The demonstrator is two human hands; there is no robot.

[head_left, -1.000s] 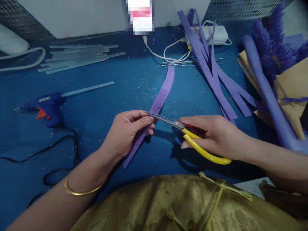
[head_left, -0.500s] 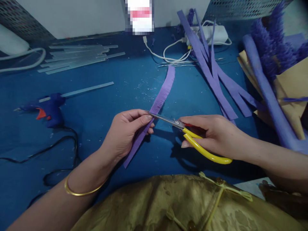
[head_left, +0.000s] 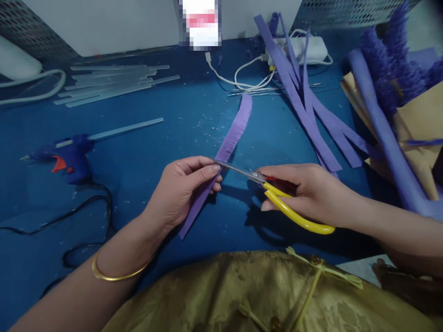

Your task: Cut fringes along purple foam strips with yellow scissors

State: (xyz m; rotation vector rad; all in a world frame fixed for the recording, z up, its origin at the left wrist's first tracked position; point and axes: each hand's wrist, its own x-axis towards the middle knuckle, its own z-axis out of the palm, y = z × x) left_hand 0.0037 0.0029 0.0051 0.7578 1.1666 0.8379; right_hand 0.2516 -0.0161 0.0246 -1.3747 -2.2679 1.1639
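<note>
My left hand pinches a purple crepe paper strip between thumb and fingers. The strip's far part carries a row of fine cuts along its edge; its near end hangs below my palm. In my right hand is a pair of scissors with yellow-coated handles. Their narrow blades lie across the strip, right beside my left thumb, and look closed or nearly so. My fingers partly hide the handles and the middle of the strip.
At left lies a blue glue gun with a black cord. Behind it are several glue sticks. Purple strips lie at back right, near a white power strip and thin wires. Purple flowers and brown paper stand far right.
The scissor blades have closed slightly on the strip, with the yellow handle shifting a little. Both hands stay almost in place.
</note>
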